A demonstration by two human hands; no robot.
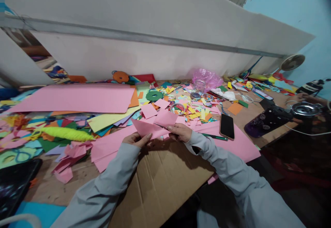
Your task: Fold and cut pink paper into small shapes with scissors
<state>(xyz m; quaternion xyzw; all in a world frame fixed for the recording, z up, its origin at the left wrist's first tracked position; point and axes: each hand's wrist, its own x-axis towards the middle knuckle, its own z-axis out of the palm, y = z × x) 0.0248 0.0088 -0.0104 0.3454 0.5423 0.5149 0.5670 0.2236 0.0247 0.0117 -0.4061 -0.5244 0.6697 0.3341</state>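
Note:
My left hand (136,138) and my right hand (181,132) both pinch a folded piece of pink paper (152,127), held just above a brown cardboard sheet (160,176) at the table's near edge. The left hand grips the paper's lower left part, the right hand its right edge. Under and around the paper lie larger pink sheets (232,142). A black phone (227,126) rests face up on the pink sheet just right of my right hand, with a green pen (214,137) beside it.
Several coloured paper scraps (191,107), tape rolls (177,108) and a large pink sheet (77,97) cover the table. Yellow-green yarn (64,134) lies at left. A pink plastic bag (207,78) sits at the back. Another person's hand (297,99) is at far right, near dark devices (266,119).

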